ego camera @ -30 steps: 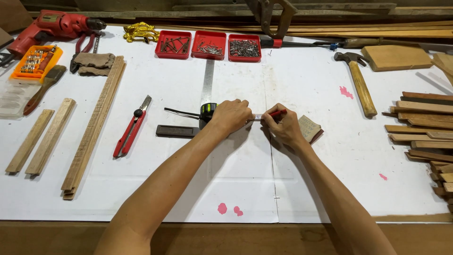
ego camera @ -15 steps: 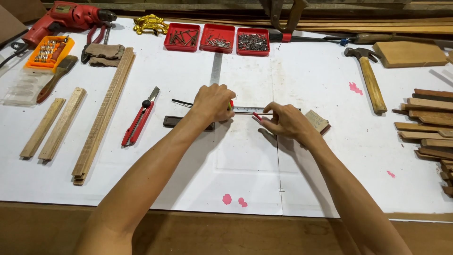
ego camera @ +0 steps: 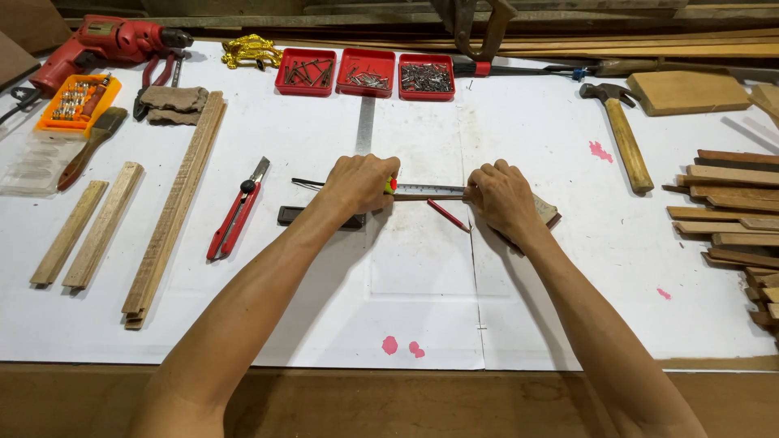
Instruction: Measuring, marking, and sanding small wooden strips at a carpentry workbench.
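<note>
Both hands meet at the middle of the frame over the white table [ego camera: 568,284]. The left hand [ego camera: 361,185] is clenched down over a tape measure [ego camera: 390,185], of which only a bit of yellow and red case shows at the thumb. The tape's blade [ego camera: 430,191] runs out to the right, lying along a thin wooden strip [ego camera: 428,197], and reaches the right hand [ego camera: 501,195]. That hand is curled over the far end of the blade and strip, pressing them down; whether it pinches the blade I cannot tell. A small wooden block [ego camera: 547,212] peeks out just beyond its knuckles. A red pencil [ego camera: 448,216] lies loose on the table just below the strip, slanting down to the right, touched by neither hand.

A dark flat bar [ego camera: 312,216] lies just left of the left wrist. Further left lies a red utility knife [ego camera: 235,212], then a long wooden batten [ego camera: 174,207] and two short sticks [ego camera: 85,225]. A steel ruler [ego camera: 365,123] points up from the hands toward three red trays [ego camera: 365,73] of nails and screws at the top. A red drill [ego camera: 101,42] sits upper left, a hammer [ego camera: 621,134] upper right, and stacked wood slats [ego camera: 730,211] at the right edge.
</note>
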